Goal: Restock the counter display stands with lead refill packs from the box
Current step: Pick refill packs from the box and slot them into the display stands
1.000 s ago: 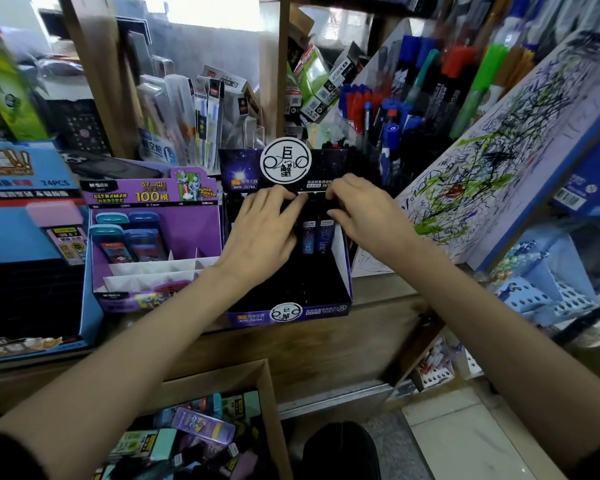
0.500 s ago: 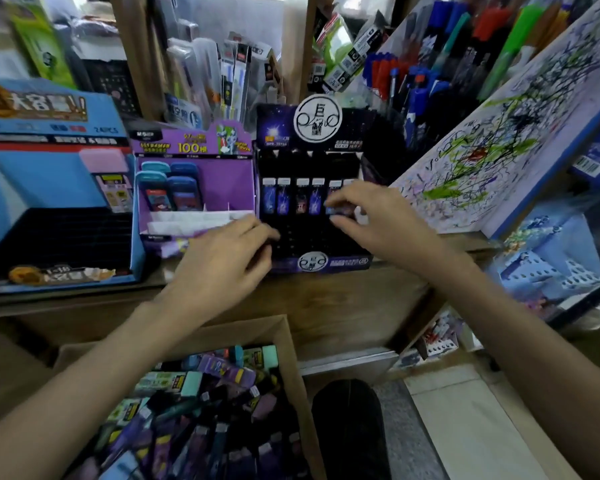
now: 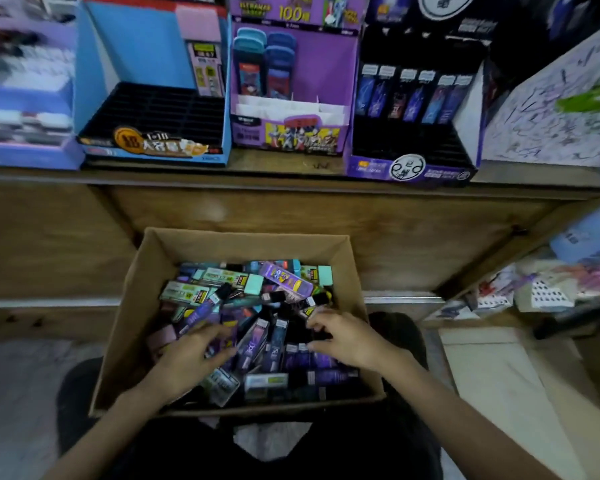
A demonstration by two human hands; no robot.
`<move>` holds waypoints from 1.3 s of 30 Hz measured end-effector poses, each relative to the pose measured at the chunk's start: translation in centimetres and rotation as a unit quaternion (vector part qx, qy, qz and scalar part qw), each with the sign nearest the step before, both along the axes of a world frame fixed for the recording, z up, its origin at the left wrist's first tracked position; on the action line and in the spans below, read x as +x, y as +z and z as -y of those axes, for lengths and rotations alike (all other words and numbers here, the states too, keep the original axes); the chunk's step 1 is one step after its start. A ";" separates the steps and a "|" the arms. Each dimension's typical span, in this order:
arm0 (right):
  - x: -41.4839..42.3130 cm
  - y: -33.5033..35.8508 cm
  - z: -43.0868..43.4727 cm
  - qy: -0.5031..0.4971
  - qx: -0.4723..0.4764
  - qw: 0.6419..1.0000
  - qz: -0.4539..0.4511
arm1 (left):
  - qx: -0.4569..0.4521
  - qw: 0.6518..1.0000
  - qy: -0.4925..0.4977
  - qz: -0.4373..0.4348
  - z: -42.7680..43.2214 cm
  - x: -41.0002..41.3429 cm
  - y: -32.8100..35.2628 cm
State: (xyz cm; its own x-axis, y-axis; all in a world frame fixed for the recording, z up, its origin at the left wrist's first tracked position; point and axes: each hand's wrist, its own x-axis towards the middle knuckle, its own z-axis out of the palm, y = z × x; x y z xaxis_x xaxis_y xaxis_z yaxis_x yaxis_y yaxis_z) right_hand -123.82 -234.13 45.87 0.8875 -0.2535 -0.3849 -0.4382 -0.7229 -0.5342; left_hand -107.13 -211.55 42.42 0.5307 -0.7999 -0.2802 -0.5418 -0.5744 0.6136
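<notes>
Reaching down into the cardboard box [image 3: 243, 239], both hands are among the loose lead refill packs [image 3: 255, 344] heaped inside it. The left hand [image 3: 187, 362] lies over the near-left part of the heap with its fingers bent. It is blurred, so I cannot tell whether it grips a pack or only rests on them. The right hand [image 3: 348, 341] has its fingers curled down onto dark packs at the near-right, and whether it pinches one is also unclear.

Between the two hands lie several purple and dark packs side by side. Their long axes point away from the person, leaning slightly right. They are just beside both sets of fingertips, so either hand could likely take them with a short inward move. The packs are slim, flat rectangles with pale end caps. Farther back in the box, mint-and-green ones lie crosswise.

Beyond the box, up on the table [image 3: 326, 165], stands the dark display stand [image 3: 371, 168] at the right. A row of packs [image 3: 409, 95] stands upright along its back, and its front slots are bare (probably where the purple ones belong). It is on the right hand's side. Left of it are the purple display stand [image 3: 253, 128] and the blue display stand [image 3: 142, 39].
</notes>
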 end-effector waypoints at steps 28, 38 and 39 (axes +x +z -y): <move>-0.4 -5.2 -2.2 -0.235 0.183 0.949 0.100 | 0.002 0.964 0.139 -0.225 -2.9 2.3 -3.8; -1.2 -5.0 -1.6 -0.230 0.235 0.943 0.047 | -0.022 0.982 0.098 -0.159 -2.3 2.0 -2.0; -1.2 -5.0 -1.4 -0.224 0.251 0.941 0.031 | -0.013 0.980 0.088 -0.177 -2.5 2.2 -1.8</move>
State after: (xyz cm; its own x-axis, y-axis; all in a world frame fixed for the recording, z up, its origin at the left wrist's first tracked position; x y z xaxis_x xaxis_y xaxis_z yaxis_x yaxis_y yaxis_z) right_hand -125.06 -232.75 40.92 0.7597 -0.4077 -0.5065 -0.5953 -0.1229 -0.7940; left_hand -104.94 -209.06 40.57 0.5352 -0.7134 -0.4522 -0.1860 -0.6218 0.7608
